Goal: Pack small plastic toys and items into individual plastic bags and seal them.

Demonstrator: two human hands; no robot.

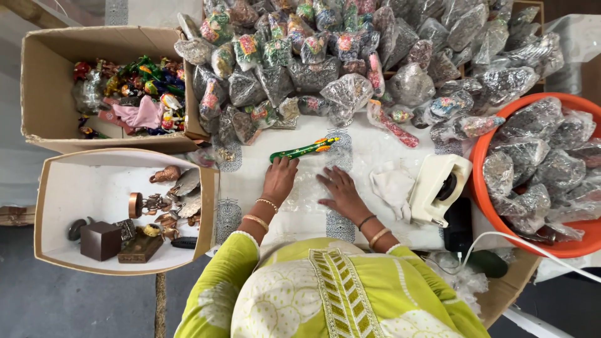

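Yellow-green sleeves are filling the bottom edge, both arms reaching over the desk point(375, 147). Left hand point(280, 178) is lying open, fingertips just touching the green painted toy point(305, 149). Right hand point(340, 191) is resting flat and open on a clear plastic bag point(307, 200), gripping nothing. White tape dispenser point(438, 188) is sitting just right, with packed bags point(350, 56) heaped behind.

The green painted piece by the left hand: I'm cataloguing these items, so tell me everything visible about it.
The green painted piece is long and narrow, glossy green with yellow and orange-red markings toward its right end. It looks like painted wood, though that is uncertain. It lies flat, slightly tilted, on the white patterned table cover, just below the heap of bagged items. The left hand has its fingertips at its left end.
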